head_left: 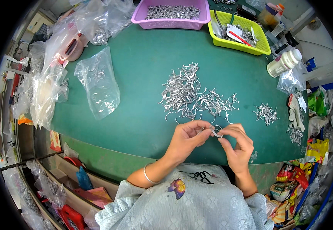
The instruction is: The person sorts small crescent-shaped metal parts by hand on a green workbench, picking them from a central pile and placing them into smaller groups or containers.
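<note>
My left hand (192, 137) and my right hand (237, 145) meet just above the near part of the green table. Between them is a small curved silver metal piece (215, 132), pinched by the left thumb and forefinger at one end and by the right fingers at the other. Right beyond my hands lies a large loose pile of similar curved metal pieces (183, 92), spreading toward the right. A smaller heap of such pieces (266, 114) sits apart at the right.
A purple basket (170, 23) of metal parts stands at the far edge, beside a yellow-green basket (240, 48) with pliers. A clear plastic bag (104, 90) lies at left. On the right are a white bottle (285, 63) and a glove (296, 113). Cartons flank the table's lower left.
</note>
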### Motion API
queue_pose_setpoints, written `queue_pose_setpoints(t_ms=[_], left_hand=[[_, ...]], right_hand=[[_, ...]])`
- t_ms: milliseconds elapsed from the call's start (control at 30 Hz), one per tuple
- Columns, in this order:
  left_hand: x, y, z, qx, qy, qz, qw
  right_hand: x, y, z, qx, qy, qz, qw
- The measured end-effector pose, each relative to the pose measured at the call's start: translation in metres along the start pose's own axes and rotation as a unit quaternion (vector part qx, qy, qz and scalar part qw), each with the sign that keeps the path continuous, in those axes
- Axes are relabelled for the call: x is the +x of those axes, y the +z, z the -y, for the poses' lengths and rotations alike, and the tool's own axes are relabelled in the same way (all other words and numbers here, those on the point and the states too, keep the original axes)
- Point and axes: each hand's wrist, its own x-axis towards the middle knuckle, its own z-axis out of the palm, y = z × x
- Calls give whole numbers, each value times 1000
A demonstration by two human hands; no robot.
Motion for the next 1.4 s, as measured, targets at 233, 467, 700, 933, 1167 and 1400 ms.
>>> queue_pose_setpoints(t_ms=[233, 467, 700, 933, 1167, 1400], left_hand=[[-7, 9, -1, 29, 79, 11, 996], [-10, 11, -2, 73, 143, 24, 987], [-12, 5, -8, -43, -43, 60, 996], [-6, 4, -4, -172, -54, 35, 983], [0, -10, 7, -141, -42, -31, 989], [6, -11, 19, -102, -90, -40, 990]], right_hand=[[-2, 0, 1, 85, 34, 1, 996], [-1, -1, 8, 57, -13, -13, 998], [1, -2, 20, -14, -74, -10, 997], [0, -12, -6, -13, -16, -19, 1000], [-20, -25, -84, -316, 51, -9, 947], [-11, -18, -61, -252, -31, -13, 967]])
